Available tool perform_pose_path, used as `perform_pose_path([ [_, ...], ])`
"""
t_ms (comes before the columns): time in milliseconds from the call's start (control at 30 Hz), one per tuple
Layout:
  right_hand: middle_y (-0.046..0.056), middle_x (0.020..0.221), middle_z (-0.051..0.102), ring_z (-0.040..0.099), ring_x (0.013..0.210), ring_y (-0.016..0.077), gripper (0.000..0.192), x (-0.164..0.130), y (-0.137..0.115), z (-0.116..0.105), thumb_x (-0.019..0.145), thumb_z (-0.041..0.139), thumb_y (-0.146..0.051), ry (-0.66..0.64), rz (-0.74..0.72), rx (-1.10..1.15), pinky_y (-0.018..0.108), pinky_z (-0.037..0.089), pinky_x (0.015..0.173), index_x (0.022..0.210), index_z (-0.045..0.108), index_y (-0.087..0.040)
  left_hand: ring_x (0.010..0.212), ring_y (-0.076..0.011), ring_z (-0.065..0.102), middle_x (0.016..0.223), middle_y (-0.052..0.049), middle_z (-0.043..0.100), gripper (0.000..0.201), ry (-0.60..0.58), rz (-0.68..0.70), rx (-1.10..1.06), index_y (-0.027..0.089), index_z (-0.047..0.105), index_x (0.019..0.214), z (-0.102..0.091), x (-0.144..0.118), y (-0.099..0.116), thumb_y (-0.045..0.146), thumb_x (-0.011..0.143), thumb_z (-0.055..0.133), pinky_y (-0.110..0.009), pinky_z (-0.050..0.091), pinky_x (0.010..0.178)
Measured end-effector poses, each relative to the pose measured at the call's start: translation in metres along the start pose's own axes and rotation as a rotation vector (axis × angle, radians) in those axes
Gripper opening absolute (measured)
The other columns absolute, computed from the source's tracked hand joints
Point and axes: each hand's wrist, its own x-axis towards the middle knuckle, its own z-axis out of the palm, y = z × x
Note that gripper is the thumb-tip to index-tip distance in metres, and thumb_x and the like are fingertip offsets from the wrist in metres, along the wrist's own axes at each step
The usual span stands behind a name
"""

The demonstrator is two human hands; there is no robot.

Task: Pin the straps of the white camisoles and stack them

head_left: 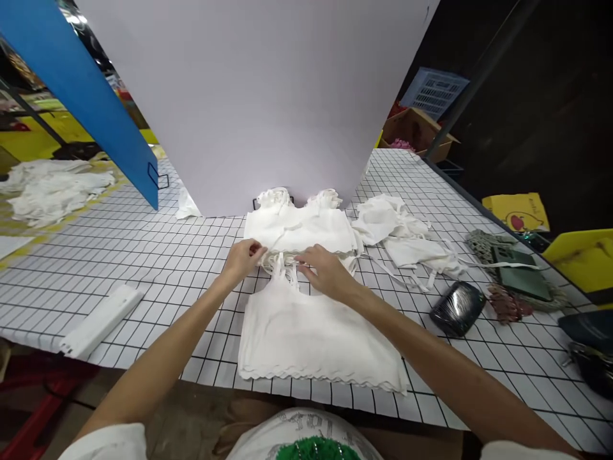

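Observation:
A white strappy top (311,338) lies flat on the grid-patterned table (158,281) right in front of me, scalloped hem toward me. My left hand (244,259) pinches its left strap at the top edge. Fingers of my right hand (325,271) rest on the straps at the right of the neckline. Just beyond both hands sits a stack of folded white tops (299,227), touching the flat one's straps.
Loose white garments (402,236) lie to the right, then a black wrapped bundle (457,308) and dark items by the right edge. A white plastic strip (100,319) lies at left. A large white board (268,96) and blue panel (81,89) stand behind.

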Motion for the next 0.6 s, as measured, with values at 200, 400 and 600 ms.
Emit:
perform_pose_path([
  [200, 0.015, 0.091, 0.07, 0.059, 0.1, 0.0292, 0.032, 0.079, 0.008, 0.017, 0.099, 0.049, -0.025, -0.036, 0.353, -0.061, 0.045, 0.046, 0.089, 0.076, 0.068, -0.013, 0.079, -0.0228, 0.062, 0.087, -0.007, 0.067, 0.014, 0.003, 0.013, 0.075, 0.019, 0.064, 0.074, 0.013, 0.023, 0.015, 0.024, 0.076, 0.076, -0.034, 0.046, 0.073],
  [400, 0.011, 0.081, 0.069, 0.05, 0.115, 0.036, 0.019, 0.126, 0.005, 0.038, 0.084, 0.064, -0.014, 0.048, 0.514, 0.034, 0.065, 0.031, 0.103, 0.065, 0.06, -0.016, 0.071, -0.0193, 0.062, 0.078, -0.004, 0.069, 0.013, -0.031, -0.011, -0.002, 0.019, 0.062, 0.07, 0.012, 0.023, 0.027, 0.018, 0.081, 0.068, -0.032, 0.047, 0.068],
  [600, 0.002, 0.092, 0.065, 0.058, 0.089, 0.0158, 0.006, 0.107, 0.0, -0.011, 0.089, 0.063, -0.024, 0.262, 0.209, 0.477, 0.034, 0.049, 0.086, 0.087, 0.064, -0.019, 0.057, -0.0137, 0.06, 0.08, -0.008, 0.073, 0.028, -0.191, -0.276, -0.531, 0.015, 0.068, 0.08, -0.023, -0.018, 0.02, 0.04, 0.089, 0.065, -0.029, 0.05, 0.058],
])
